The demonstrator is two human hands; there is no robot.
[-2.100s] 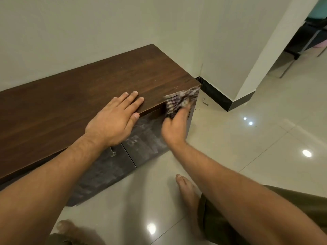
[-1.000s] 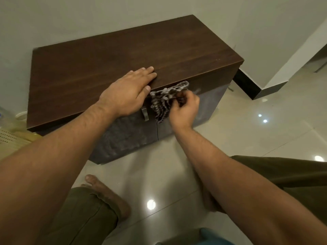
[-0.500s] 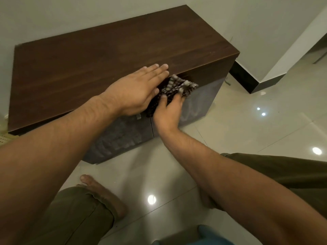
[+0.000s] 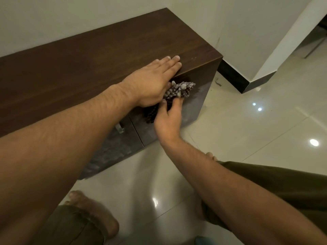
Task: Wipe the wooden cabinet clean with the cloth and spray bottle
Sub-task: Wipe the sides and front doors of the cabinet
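In the head view, your left hand (image 4: 152, 82) lies flat on the wooden cabinet (image 4: 79, 64), on its top just behind the front edge. Its fingers (image 4: 169, 62) are straight, close together and hold nothing. I judge it is there to brace you as you crouch and lean in.

Your right hand (image 4: 168, 119) reaches up beneath it and grips the cloth (image 4: 180, 90), fingers and thumb curled into the bunch. It presses the cloth against the upper part of the right-hand door (image 4: 196, 106), just below the top's edge. The step in hand, I judge, is wiping the cabinet's front face near its right corner.

The cloth looks like a checked woven rag, crumpled into soft ridges, and should fold easily into the seam under the edge. The top is dark, smooth wood grain with a crisp square edge. The doors look grey, mottled and streaky, and the left one carries a small metal handle (image 4: 120, 129). The floor (image 4: 247, 131) is glossy pale tile that mirrors the lights. The spray bottle is not in view.
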